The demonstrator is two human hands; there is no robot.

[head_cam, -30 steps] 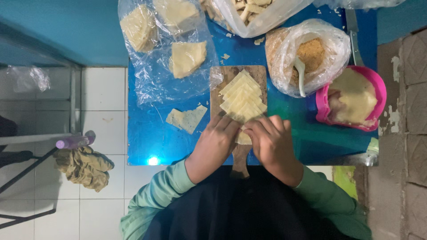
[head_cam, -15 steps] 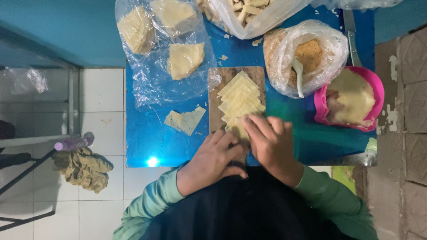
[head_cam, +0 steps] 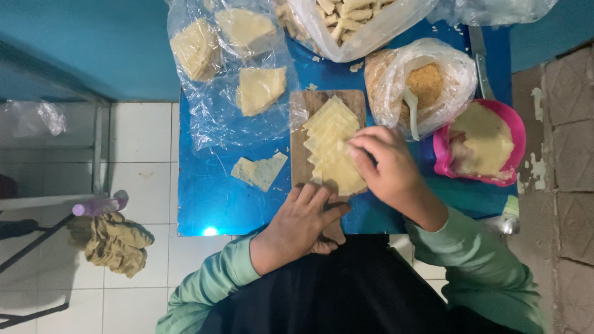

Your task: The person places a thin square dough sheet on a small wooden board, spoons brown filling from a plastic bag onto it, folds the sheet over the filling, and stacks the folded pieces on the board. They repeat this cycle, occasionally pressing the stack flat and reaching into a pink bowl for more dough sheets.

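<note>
The right hand [head_cam: 387, 170] has moved up onto the pastry sheets [head_cam: 334, 148], its grip pinching one.

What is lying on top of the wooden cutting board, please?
On the wooden cutting board lies a fanned row of pale yellow square wrappers. The right hand touches them; the left hand covers the board's near end, so anything beneath it cannot be seen.
</note>
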